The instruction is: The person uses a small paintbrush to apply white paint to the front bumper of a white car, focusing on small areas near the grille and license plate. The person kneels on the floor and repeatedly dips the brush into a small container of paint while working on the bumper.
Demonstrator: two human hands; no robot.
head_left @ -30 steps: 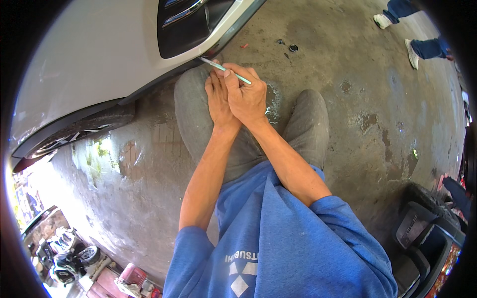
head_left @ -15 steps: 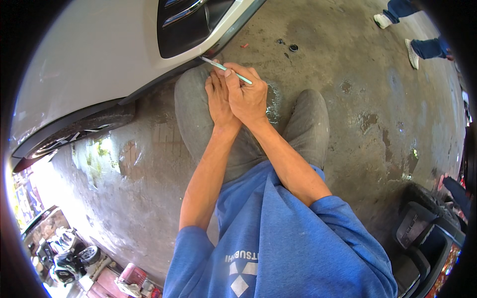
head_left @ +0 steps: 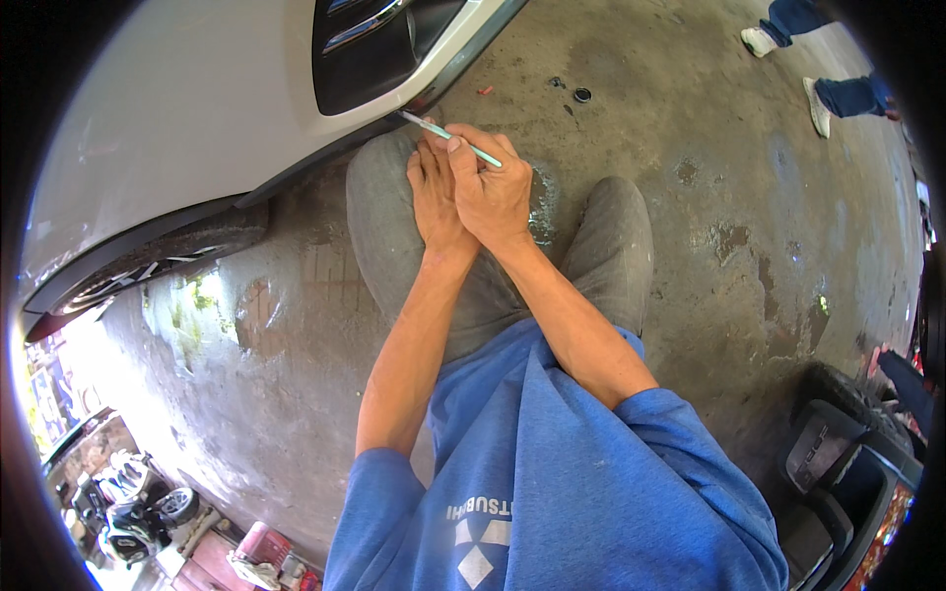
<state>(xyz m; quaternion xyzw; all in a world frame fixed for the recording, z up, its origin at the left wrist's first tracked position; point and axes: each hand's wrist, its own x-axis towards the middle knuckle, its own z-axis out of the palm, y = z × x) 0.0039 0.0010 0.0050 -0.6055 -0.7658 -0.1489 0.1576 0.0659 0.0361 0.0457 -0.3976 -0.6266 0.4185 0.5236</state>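
My right hand (head_left: 498,187) pinches a thin paintbrush (head_left: 480,153) with a pale green handle. The brush slants up and left, its tip against or very near the dark lower trim (head_left: 434,98) of a white car's bumper (head_left: 227,89). Beneath and beside that hand, my left hand (head_left: 439,207) rests at my left knee (head_left: 379,187), its fingers stretched toward the bumper. It supports the right hand, and the two overlap at the wrists. Part of the left fingers is hidden behind the right hand.
A car wheel (head_left: 158,261) sits under the bumper at left. On the wet concrete floor lie a small round black lid or cup (head_left: 582,96) and a red scrap (head_left: 485,91). Another person's shoes (head_left: 818,108) stand at far right. Black car parts (head_left: 828,453) lie lower right.
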